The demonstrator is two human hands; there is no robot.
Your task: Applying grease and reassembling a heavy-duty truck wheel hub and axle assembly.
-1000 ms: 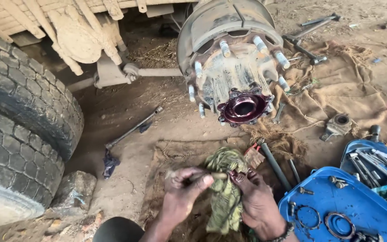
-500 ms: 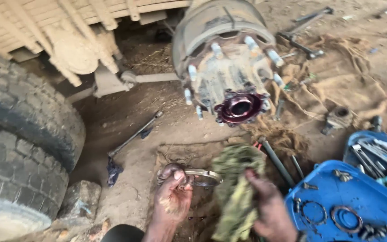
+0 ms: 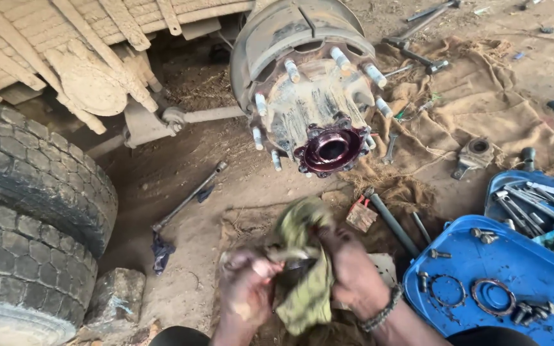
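Low in the frame's centre, your left hand (image 3: 246, 289) pinches a metal ring (image 3: 283, 257), its plane lying roughly flat between both hands; your right hand (image 3: 352, 272) grips the green rag (image 3: 306, 269) around it; beyond, upper centre, sits the wheel hub (image 3: 318, 96).

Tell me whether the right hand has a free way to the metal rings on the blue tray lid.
Probably yes. The right hand is wrapped in the green rag, so it would have to let go first, but the metal rings lie uncovered on the blue tray lid just beside it, with nothing between.
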